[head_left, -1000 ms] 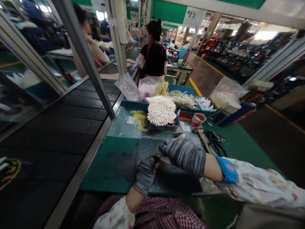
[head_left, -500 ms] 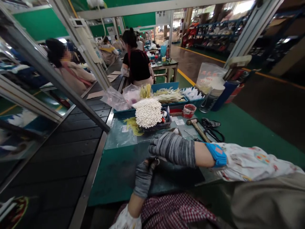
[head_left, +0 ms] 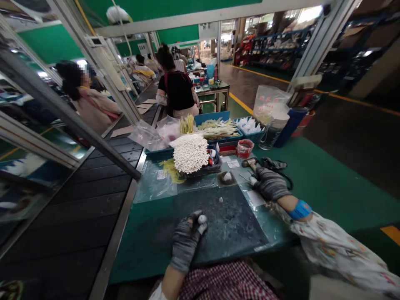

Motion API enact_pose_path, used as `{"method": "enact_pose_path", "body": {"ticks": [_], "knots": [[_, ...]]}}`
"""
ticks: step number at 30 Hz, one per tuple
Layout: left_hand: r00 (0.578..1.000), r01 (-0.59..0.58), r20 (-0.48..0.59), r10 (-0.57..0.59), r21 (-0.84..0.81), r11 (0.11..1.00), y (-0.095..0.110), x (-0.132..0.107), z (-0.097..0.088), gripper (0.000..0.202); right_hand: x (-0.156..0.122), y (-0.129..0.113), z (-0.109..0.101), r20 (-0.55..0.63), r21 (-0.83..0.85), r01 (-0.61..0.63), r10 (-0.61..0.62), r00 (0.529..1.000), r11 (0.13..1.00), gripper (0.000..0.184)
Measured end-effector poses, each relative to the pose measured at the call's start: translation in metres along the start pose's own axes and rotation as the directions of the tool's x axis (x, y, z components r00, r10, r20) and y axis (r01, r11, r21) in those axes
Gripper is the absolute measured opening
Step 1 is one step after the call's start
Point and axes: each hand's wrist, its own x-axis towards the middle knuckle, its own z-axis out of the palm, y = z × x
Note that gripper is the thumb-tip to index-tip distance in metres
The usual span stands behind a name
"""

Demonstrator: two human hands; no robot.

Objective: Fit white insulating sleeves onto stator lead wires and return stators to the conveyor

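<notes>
My left hand (head_left: 187,239), in a grey striped glove, pinches a small round silvery-white piece (head_left: 202,219) between thumb and fingers above the dark work mat (head_left: 231,233). Out to the right, my right hand (head_left: 271,183), gloved alike, is closed over the handle of a hammer (head_left: 250,162), whose head shows beyond the fingers. A thin pointed tool (head_left: 244,177) lies just left of that hand. On the mat rests a small whitish bit (head_left: 221,200). Behind it, a white lump (head_left: 227,176) sits on a small brown pad.
A stack of thin white sticks (head_left: 190,154) stands at the back, before bins of yellowish strips (head_left: 217,128) and white pieces (head_left: 249,125). A red tub (head_left: 245,148) and clear jug (head_left: 269,135) stand right of them. Left runs a conveyor (head_left: 75,212). Black scissors (head_left: 275,163) lie beyond my right hand.
My right hand has left my left hand and moved right to the hammer. The round piece in my left hand and the mat now show uncovered. The view has shifted slightly.
</notes>
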Motion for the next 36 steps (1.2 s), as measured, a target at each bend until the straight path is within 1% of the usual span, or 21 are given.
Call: {"method": "enact_pose_path", "body": {"ticks": [2, 4, 8, 9, 10, 11, 12, 13, 14, 15, 16, 17, 18, 20, 23, 26, 29, 31, 34, 36], "knots": [[1.000, -0.001, 0.001, 0.001, -0.009, 1.000, -0.002, 0.001, 0.002, 0.032, 0.001, -0.002, 0.010, 0.040, -0.038, -0.029, 0.031, 0.999, 0.999, 0.030], [1.000, -0.018, -0.003, 0.018, -0.022, 1.000, -0.002, 0.002, 0.003, 0.032, 0.003, -0.004, 0.014, 0.058, -0.054, -0.039, 0.042, 0.997, 0.998, 0.030], [0.998, -0.059, -0.007, 0.059, -0.035, 0.998, 0.006, 0.002, -0.002, 0.031, 0.001, -0.003, 0.012, 0.047, -0.055, -0.013, 0.016, 0.999, 0.998, 0.031], [0.997, -0.073, -0.003, 0.073, -0.037, 0.997, 0.010, 0.002, -0.004, 0.030, -0.003, -0.006, 0.011, 0.021, -0.022, 0.018, -0.018, 1.000, 1.000, 0.030], [0.996, -0.094, 0.003, 0.095, -0.038, 0.995, 0.014, 0.002, -0.005, 0.029, -0.009, -0.010, 0.010, -0.025, 0.049, 0.075, -0.074, 0.997, 0.996, 0.029], [0.992, -0.125, 0.010, 0.125, -0.036, 0.992, 0.018, 0.002, -0.005, 0.028, -0.017, -0.017, 0.009, -0.086, 0.161, 0.166, -0.154, 0.984, 0.973, 0.027], [0.986, -0.164, 0.014, 0.165, -0.031, 0.986, 0.023, 0.002, -0.005, 0.028, -0.026, -0.026, 0.008, -0.155, 0.302, 0.286, -0.249, 0.956, 0.909, 0.026], [0.977, -0.211, 0.019, 0.212, -0.024, 0.977, 0.027, 0.003, -0.004, 0.029, -0.036, -0.037, 0.007, -0.237, 0.446, 0.412, -0.339, 0.910, 0.794, 0.026], [0.965, -0.262, 0.023, 0.263, -0.017, 0.965, 0.031, 0.003, -0.003, 0.030, -0.046, -0.049, 0.006, -0.285, 0.571, 0.506, -0.421, 0.861, 0.647, 0.029], [0.949, -0.315, 0.026, 0.315, -0.005, 0.949, 0.034, 0.003, -0.001, 0.032, -0.055, -0.062, 0.004, -0.309, 0.655, 0.554, -0.487, 0.817, 0.514, 0.031], [0.931, -0.364, 0.024, 0.364, 0.014, 0.931, 0.036, 0.003, 0.001, 0.033, -0.063, -0.073, 0.002, -0.323, 0.697, 0.571, -0.520, 0.791, 0.434, 0.029], [0.913, -0.407, 0.020, 0.406, 0.041, 0.913, 0.038, 0.003, 0.003, 0.034, -0.069, -0.083, -0.001, -0.316, 0.725, 0.571, -0.550, 0.773, 0.385, 0.025], [0.897, -0.441, 0.014, 0.441, 0.074, 0.894, 0.039, 0.003, 0.004, 0.034, -0.073, -0.090, -0.003, -0.307, 0.737, 0.568, -0.567, 0.764, 0.366, 0.022], [0.878, -0.475, 0.013, 0.478, 0.138, 0.869, 0.040, 0.003, 0.006, 0.031, -0.076, -0.098, -0.006, -0.283, 0.747, 0.560, -0.591, 0.755, 0.357, 0.019], [0.869, -0.492, 0.045, 0.493, 0.178, 0.852, 0.041, 0.000, 0.004, 0.026, -0.074, -0.096, -0.003, -0.302, 0.766, 0.570, -0.617, 0.726, 0.296, 0.020], [0.864, -0.502, 0.062, 0.499, 0.165, 0.849, 0.046, -0.002, 0.001, 0.032, -0.070, -0.092, 0.001, -0.305, 0.804, 0.549, -0.635, 0.710, 0.227, 0.018], [0.880, -0.475, 0.062, 0.471, 0.094, 0.875, 0.053, -0.003, 0.000, 0.035, -0.067, -0.090, 0.002, -0.302, 0.822, 0.536, -0.651, 0.697, 0.193, 0.016], [0.895, -0.442, 0.077, 0.440, 0.013, 0.897, 0.056, -0.003, 0.002, 0.036, -0.066, -0.090, 0.000, -0.305, 0.817, 0.543, -0.653, 0.693, 0.194, 0.017], [0.917, -0.380, 0.092, 0.388, -0.098, 0.920, 0.055, -0.001, 0.006, 0.038, -0.063, -0.091, -0.007, -0.306, 0.815, 0.538, -0.628, 0.716, 0.216, 0.018], [0.929, -0.356, 0.061, 0.365, -0.127, 0.926, 0.050, 0.000, 0.006, 0.041, -0.059, -0.088, -0.016, -0.301, 0.827, 0.518, -0.605, 0.737, 0.219, 0.017]]}}
